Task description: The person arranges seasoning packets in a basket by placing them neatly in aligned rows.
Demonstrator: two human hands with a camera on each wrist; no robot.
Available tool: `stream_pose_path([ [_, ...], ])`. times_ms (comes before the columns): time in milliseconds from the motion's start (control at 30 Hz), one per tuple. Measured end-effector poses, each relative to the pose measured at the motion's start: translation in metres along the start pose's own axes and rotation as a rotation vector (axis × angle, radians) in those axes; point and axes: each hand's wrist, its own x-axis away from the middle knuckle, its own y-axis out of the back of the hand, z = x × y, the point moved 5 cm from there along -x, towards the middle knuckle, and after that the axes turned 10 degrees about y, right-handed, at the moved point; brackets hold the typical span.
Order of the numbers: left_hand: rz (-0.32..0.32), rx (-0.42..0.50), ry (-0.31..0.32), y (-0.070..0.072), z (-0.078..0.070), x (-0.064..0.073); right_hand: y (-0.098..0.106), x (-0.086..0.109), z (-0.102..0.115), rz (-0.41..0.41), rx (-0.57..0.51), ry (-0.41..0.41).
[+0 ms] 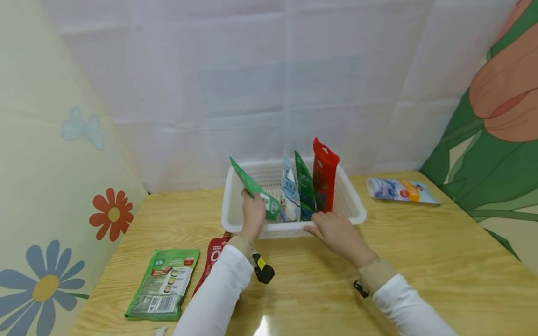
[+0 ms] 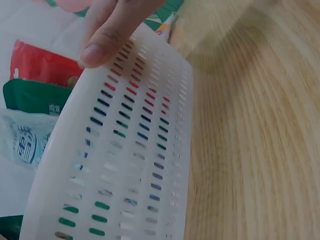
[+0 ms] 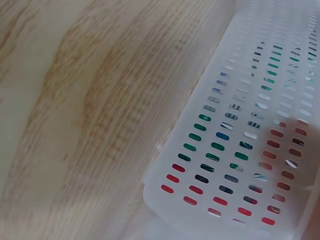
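Note:
A white perforated plastic basket [image 1: 290,227] stands on the wooden table by the back wall. In the head view my left hand [image 1: 253,215] holds a green packet [image 1: 247,179], which leans to the left inside the basket's left part. My right hand [image 1: 338,235] grips the front rim, right of the middle; the left wrist view shows its thumb over that rim. Between the hands, upright in the basket, stand a light blue packet [image 1: 290,193], a dark green packet [image 1: 305,186] and a tall red packet [image 1: 325,170]. The right wrist view shows their colours through the slotted wall [image 3: 225,150].
A green packet [image 1: 164,285] with a printed label lies flat at the table's left. Beside it a red pouch [image 1: 215,252] is partly hidden by my left sleeve. A blue and orange packet [image 1: 401,190] lies right of the basket. A white sheet [image 1: 252,93] hangs behind.

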Motion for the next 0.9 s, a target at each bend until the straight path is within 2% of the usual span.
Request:
stream_pose_path([
  [200, 0.131, 0.029, 0.096, -0.004, 0.005, -0.007, 0.001, 0.000, 0.001, -0.002, 0.005, 0.008],
  [367, 0.153, 0.010, 0.135, -0.003, 0.006, -0.009, 0.000, -0.001, 0.003, 0.006, -0.001, 0.004],
  [567, 0.186, -0.057, 0.112, -0.008, 0.006, -0.010, 0.001, -0.001, 0.004, 0.002, 0.011, -0.005],
  [700, 0.189, -0.141, 0.093, -0.012, 0.005, -0.010, 0.004, 0.000, 0.003, -0.002, 0.018, -0.005],
  [900, 0.098, -0.422, 0.018, -0.014, 0.003, -0.004, 0.003, 0.001, 0.002, -0.016, 0.029, 0.008],
])
